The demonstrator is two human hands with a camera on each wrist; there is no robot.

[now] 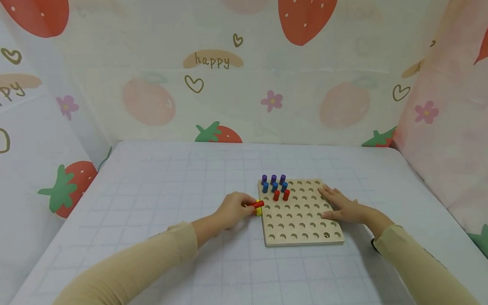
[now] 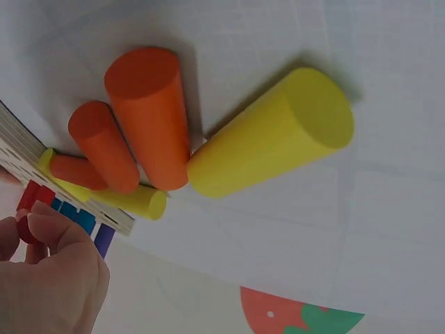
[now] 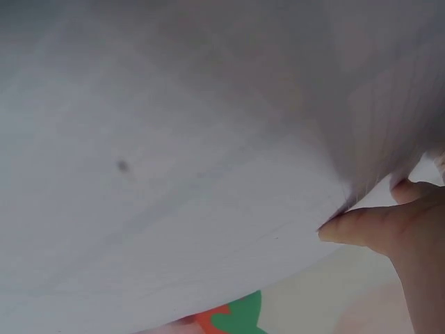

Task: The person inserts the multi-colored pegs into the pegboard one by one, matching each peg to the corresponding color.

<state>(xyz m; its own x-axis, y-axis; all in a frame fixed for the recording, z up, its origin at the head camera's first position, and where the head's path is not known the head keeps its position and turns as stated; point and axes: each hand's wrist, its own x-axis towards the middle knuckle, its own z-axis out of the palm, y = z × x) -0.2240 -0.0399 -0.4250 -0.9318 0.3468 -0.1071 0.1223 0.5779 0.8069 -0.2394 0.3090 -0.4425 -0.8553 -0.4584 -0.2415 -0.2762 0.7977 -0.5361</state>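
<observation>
A square wooden pegboard (image 1: 292, 230) with rows of round holes lies on the table. Purple pegs (image 1: 273, 178) stand in its far row at the left, blue pegs (image 1: 275, 187) in the row before them, and two red pegs (image 1: 286, 195) nearer still. At the board's left edge my left hand (image 1: 235, 210) pinches another red peg (image 1: 258, 204) between thumb and fingers, the peg lying nearly level. My right hand (image 1: 344, 208) rests with spread fingers on the board's right edge. In the right wrist view the board is out of sight.
Loose yellow pegs (image 2: 271, 132) and orange pegs (image 2: 149, 118) lie on the table to the left of the board, partly screened by the left hand in the head view. A white gridded cloth (image 1: 180, 172) covers the table. Printed curtains (image 1: 225, 90) hang behind and at both sides.
</observation>
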